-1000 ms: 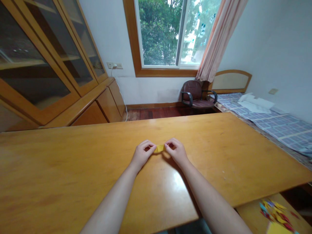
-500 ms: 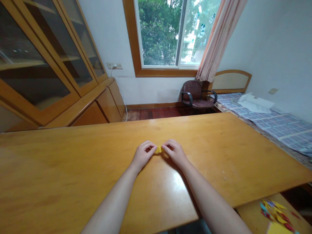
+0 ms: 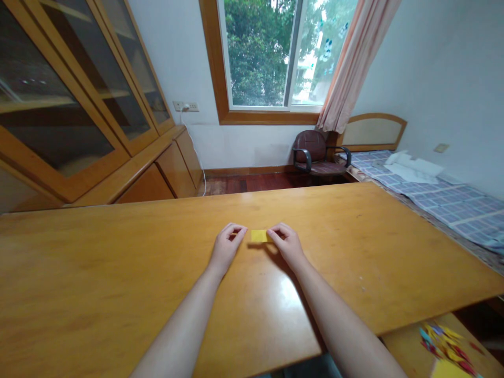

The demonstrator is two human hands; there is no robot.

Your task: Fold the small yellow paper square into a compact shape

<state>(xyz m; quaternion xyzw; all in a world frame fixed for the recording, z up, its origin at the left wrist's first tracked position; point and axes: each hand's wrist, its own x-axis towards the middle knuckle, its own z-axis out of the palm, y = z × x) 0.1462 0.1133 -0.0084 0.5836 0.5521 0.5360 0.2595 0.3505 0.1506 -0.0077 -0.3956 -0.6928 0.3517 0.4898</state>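
A small yellow piece of paper is held flat just above the wooden table, its shadow falling below it. My right hand pinches the paper's right end between thumb and fingers. On the other side, my left hand has its thumb and fingertips pressed together, a small gap away from the paper's left edge. Nothing shows between the left fingertips.
At the lower right, a lower surface bears a pile of colourful scraps and a yellow sheet. Beyond the table stand a maroon armchair and a bed. A glass-door cabinet lines the left.
The yellow paper, earlier bent between both hands, is now spread out flatter. My left hand has let go of it and shifted slightly left; the right hand keeps its end.
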